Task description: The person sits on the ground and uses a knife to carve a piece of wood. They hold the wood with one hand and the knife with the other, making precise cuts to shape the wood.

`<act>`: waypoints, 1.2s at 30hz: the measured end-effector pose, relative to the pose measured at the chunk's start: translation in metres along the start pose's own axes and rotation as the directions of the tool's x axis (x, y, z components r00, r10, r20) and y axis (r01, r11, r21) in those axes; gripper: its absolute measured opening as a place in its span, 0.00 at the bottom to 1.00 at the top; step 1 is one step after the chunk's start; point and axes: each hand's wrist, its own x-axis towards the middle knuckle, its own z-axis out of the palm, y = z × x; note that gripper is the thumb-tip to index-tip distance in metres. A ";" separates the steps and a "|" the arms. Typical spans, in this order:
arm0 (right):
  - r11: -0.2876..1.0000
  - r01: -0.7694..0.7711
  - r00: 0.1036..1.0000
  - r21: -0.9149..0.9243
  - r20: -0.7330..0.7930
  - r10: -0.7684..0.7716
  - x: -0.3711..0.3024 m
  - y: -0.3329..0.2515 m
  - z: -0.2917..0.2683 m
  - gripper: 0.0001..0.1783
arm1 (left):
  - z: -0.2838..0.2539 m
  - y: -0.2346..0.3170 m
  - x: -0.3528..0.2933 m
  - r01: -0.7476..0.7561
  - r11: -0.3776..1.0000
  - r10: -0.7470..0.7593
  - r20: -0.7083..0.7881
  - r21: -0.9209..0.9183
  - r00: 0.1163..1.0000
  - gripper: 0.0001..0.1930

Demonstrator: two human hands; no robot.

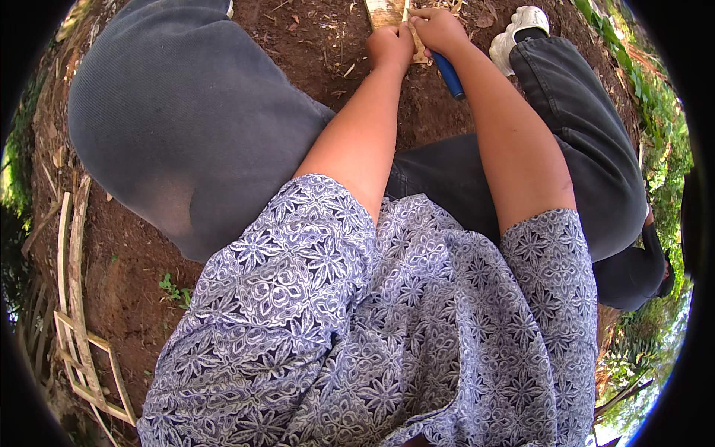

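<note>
At the top of the head view, my left hand [391,48] is closed, fingers curled and thumb at the end of a thin pale strip [406,10], apparently of wood or bamboo. My right hand [441,31] is closed beside it, almost touching. From under the right palm a blue handle [449,77] sticks out toward me; the working end of this tool is hidden by the hands. Beneath both hands a light wooden board [385,15] lies on the soil, partly cut off by the upper picture edge.
My bent legs, in dark trousers, frame the work spot. A white shoe [519,33] rests at the upper right. Brown soil [298,63] carries shavings and dry leaves. At the left lies a slatted wooden frame [95,372]. Another person in dark clothing [633,277] is at the right.
</note>
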 end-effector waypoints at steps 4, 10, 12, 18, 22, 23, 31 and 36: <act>0.993 0.108 0.993 -0.043 -0.052 -0.110 0.015 0.010 0.007 0.18 | 0.004 -0.003 0.002 -0.075 0.986 0.091 -0.107 0.149 0.990 0.24; 0.963 0.005 0.982 -0.271 -0.178 -0.055 0.055 0.005 0.014 0.16 | 0.000 0.005 -0.003 -0.007 0.991 0.018 -0.084 0.131 0.996 0.25; 0.987 0.072 0.984 -0.143 -0.154 -0.094 0.062 0.007 0.011 0.18 | -0.001 0.004 -0.004 -0.019 0.992 0.028 -0.070 0.126 0.997 0.23; 0.965 0.182 0.975 -0.189 -0.095 -0.203 0.044 0.016 0.001 0.17 | 0.001 0.006 -0.009 0.042 0.989 -0.042 0.006 -0.141 0.999 0.18; 0.986 0.138 0.989 -0.097 -0.046 -0.143 0.012 0.005 0.003 0.16 | 0.004 -0.012 0.000 -0.083 0.996 0.079 -0.129 -0.031 0.989 0.20; 0.993 0.093 0.995 -0.073 -0.023 -0.095 0.006 0.000 0.003 0.16 | 0.005 -0.015 0.000 -0.070 0.997 0.065 -0.128 -0.035 0.990 0.20; 0.995 0.101 0.995 -0.026 0.010 -0.101 -0.009 -0.002 0.004 0.20 | 0.002 -0.009 0.000 -0.030 0.999 0.026 -0.095 -0.044 0.995 0.23; 0.971 0.141 0.978 -0.194 -0.123 -0.167 0.007 -0.003 0.018 0.16 | -0.004 -0.003 -0.006 -0.034 0.999 0.035 -0.103 0.008 0.994 0.21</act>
